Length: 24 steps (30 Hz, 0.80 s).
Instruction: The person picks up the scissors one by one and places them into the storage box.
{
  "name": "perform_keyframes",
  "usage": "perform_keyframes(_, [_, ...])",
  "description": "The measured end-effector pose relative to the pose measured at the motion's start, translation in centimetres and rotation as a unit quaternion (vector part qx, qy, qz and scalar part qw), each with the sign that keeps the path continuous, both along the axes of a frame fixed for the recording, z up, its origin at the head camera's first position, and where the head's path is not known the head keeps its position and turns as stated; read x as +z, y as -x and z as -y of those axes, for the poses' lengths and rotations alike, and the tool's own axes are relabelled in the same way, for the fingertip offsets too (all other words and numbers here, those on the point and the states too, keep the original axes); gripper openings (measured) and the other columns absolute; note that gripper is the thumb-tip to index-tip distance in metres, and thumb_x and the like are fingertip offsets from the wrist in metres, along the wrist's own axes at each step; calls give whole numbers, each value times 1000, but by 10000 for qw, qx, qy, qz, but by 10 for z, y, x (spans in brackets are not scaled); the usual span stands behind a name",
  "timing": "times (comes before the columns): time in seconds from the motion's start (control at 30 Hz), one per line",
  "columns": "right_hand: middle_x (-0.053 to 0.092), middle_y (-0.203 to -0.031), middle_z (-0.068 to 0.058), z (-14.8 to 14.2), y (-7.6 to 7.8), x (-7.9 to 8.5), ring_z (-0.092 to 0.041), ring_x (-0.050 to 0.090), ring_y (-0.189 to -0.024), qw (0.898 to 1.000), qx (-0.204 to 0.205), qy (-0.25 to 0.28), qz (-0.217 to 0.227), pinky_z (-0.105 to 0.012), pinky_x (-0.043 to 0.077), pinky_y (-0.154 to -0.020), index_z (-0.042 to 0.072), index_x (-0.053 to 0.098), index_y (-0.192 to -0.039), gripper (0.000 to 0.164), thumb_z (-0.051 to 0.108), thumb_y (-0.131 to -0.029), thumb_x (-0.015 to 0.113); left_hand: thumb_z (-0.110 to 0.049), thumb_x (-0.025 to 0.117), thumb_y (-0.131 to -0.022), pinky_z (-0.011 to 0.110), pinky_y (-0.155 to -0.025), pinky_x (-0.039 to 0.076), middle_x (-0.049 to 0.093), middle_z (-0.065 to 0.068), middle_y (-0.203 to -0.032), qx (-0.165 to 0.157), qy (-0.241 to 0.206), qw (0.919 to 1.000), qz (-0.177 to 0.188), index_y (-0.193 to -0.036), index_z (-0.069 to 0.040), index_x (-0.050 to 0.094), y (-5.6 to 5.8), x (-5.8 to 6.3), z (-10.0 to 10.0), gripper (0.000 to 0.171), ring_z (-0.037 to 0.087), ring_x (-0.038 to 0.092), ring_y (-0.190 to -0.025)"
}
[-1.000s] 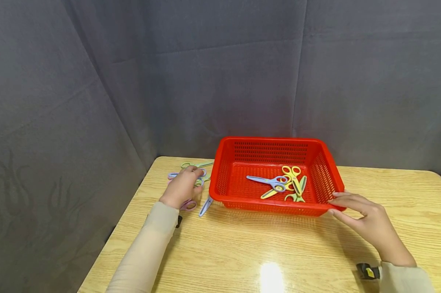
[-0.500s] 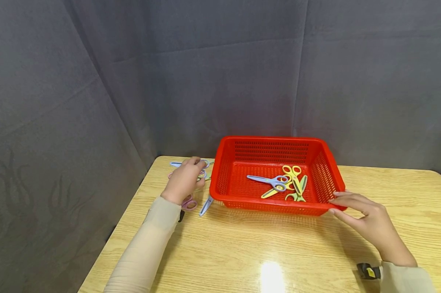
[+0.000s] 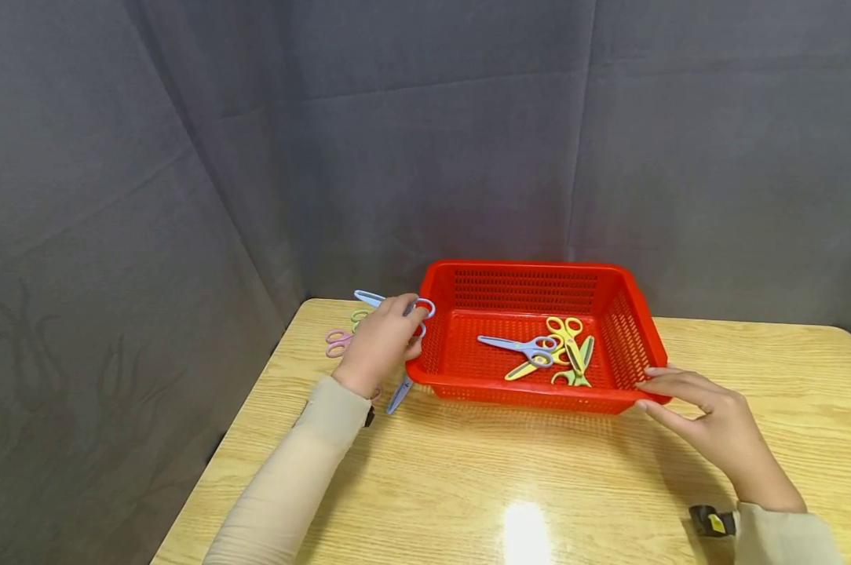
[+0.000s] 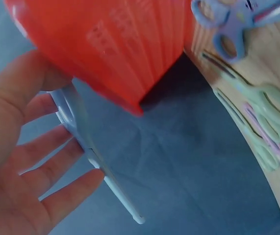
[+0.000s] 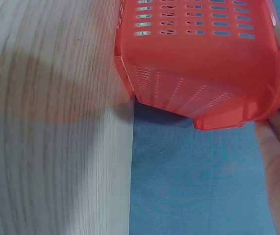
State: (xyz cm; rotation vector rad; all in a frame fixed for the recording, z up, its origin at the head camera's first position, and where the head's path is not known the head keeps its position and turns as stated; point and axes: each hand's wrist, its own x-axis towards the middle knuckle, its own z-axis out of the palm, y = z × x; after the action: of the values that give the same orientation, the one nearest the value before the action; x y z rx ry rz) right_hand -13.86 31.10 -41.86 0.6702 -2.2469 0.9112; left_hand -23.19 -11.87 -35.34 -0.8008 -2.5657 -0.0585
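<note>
My left hand (image 3: 383, 345) holds a pair of light blue scissors (image 4: 76, 115) by the handles, thumb and fingers closed on them. It is over the left rim of a red plastic basket (image 3: 524, 267), and the scissors' blades (image 3: 369, 298) point away to the left. At the basket's front right corner my right hand (image 3: 715, 428) grips the rim, thumb outside and fingers over the edge. Inside the basket lie blue scissors (image 3: 513, 346), yellow scissors (image 3: 572, 349) and green scissors (image 3: 585, 359).
Left of the basket, more scissors lie on the wooden table (image 3: 454, 479): pink scissors (image 3: 337, 344), green scissors (image 4: 265, 100), and a purple-blue pair (image 4: 233, 29) close by the basket. A grey cloth (image 3: 432, 141) hangs behind and to the left.
My left hand has picked up the light blue scissors from the pile and moved right with them to the basket's left rim. The right hand stays at the corner.
</note>
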Motion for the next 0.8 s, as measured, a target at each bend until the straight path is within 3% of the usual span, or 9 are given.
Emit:
perform_keyframes(0.2, [75,-105,-1,2,1,-1,6,58,-116,9999,59,64,51,-7,39,-99,13,81,-99,48,-13,-59,89,-13,76,-86,43,-92,57,63,20,-129,-299,159,9994,-35,-119,-6,70,-3,-6,-12,34,34,62,-116])
perform_keyframes(0.4, [76,-104,-2,2,2,-2,5,58,-117,9999,124,26,-53,-8,39,-101,12,81,-99,48,-11,-58,89,-13,78,-87,41,-92,57,61,18,-132,-483,276,9984,68,-123,-9,69,-2,-9,-20,37,32,60,-120])
perform_keyframes(0.67, [75,-104,-2,2,1,-2,6,58,-116,10000,73,41,-11,-7,38,-100,12,81,-99,47,-12,-58,88,-10,78,-84,38,-93,56,63,18,-130,-860,442,9952,-134,-121,-9,69,0,-13,-31,38,30,62,-116])
perform_keyframes(0.8, [75,-105,0,1,0,-1,7,58,-115,10000,3,52,1,-6,38,-99,12,81,-98,47,-12,-59,89,-11,78,-85,38,-95,55,62,17,-131,-962,538,9939,-71,-123,-10,69,1,-13,-36,39,30,61,-119])
